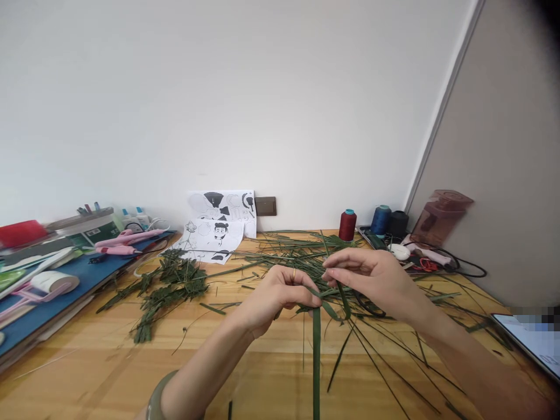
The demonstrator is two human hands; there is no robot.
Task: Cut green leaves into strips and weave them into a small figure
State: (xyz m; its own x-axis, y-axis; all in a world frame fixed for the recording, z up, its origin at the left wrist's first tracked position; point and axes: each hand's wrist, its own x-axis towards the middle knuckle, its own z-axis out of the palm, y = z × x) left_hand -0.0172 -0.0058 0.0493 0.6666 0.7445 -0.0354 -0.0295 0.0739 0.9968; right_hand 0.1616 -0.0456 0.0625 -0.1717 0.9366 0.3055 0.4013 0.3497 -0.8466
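Note:
My left hand (286,291) pinches a long green grass blade (317,361) between thumb and forefinger, and the blade hangs down toward the table's near edge. Close beside it, my right hand (371,280) has thumb and fingers pressed together on a blade that runs up above the fingertips and bends down below them. Between the two hands the green strip is folded or looped; exactly how the pieces cross is hard to make out. Beneath and behind the hands lies a loose heap of grass blades (289,251), with thin stems fanning out to the right.
Leafy sprigs (175,286) lie left on the wooden table (262,373). Printed sheets (219,227) lean against the wall. A red thread spool (347,226) and a blue spool (381,220) stand behind. Pink glue guns (125,240) rest on a blue mat; a phone (531,344) sits right.

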